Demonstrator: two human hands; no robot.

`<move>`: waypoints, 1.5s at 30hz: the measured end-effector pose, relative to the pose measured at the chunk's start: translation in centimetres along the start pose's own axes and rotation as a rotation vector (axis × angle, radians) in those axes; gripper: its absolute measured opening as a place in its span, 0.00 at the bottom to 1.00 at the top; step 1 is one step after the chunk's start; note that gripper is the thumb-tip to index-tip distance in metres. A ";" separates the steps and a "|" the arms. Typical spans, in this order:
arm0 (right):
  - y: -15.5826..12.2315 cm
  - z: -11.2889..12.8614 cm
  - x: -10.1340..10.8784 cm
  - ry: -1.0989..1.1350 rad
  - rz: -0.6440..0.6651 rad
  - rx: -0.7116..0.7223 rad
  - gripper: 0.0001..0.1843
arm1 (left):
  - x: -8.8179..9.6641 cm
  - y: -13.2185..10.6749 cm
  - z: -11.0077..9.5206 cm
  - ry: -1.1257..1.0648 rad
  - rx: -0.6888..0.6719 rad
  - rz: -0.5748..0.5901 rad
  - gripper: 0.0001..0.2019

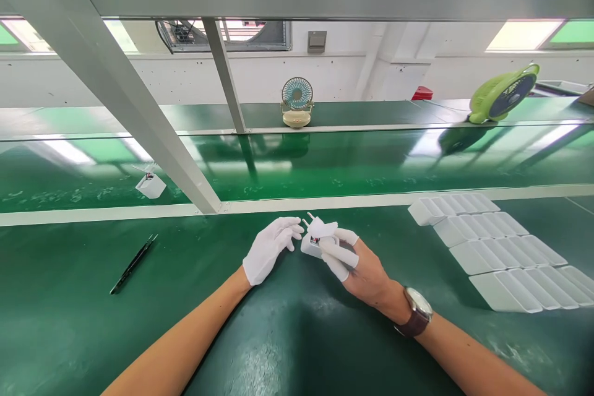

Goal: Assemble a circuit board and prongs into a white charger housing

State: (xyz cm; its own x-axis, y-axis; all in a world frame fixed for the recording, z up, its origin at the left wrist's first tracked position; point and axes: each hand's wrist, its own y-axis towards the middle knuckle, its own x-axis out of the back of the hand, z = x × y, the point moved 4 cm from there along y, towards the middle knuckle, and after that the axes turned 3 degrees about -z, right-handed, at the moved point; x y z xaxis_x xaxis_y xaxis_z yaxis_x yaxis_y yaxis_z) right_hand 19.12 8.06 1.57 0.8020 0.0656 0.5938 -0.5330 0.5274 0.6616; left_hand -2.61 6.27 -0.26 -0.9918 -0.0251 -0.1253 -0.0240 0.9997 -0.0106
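Green bench [139, 334]: plug [319, 236], prongs pointing up-left.

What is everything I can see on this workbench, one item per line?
Small white plastic plug housing with metal prongs: one, white, held over the green bench between both hands.
Open white plastic housing: one, white, on the shiny green belt at the left.
Black slim tweezers: one, black, lying on the bench at the left.
White plastic covers in rows: four rows, white, on the bench at the right.
Small beige desk fan: one, beige with blue blades, far shelf, centre.
Green desk fan: one, lime green, far shelf, right.
Left hand: white glove, fingertips by the housing.
Right hand: white finger cots, brown wristwatch, gripping the housing.
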 end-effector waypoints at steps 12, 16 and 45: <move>-0.5 -0.9 -1.9 0.110 0.202 -0.113 0.20 | -0.4 -0.3 -1.1 0.140 -0.013 -0.009 0.21; -0.4 -1.8 -1.6 0.555 0.044 -0.468 0.19 | -0.9 -0.7 -0.1 0.329 -0.068 -0.040 0.33; -0.6 0.3 -3.7 1.468 0.222 -1.018 0.15 | -3.7 -2.6 -1.0 0.974 -0.261 0.082 0.36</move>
State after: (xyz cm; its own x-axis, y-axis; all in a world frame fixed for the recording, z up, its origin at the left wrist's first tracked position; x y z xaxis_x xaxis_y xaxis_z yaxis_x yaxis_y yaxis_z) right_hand 16.37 7.20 -0.90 0.6075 0.5208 -0.5997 -0.7488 0.6273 -0.2137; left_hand 0.96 3.81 1.20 -0.6594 -0.0557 0.7498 0.1378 0.9714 0.1934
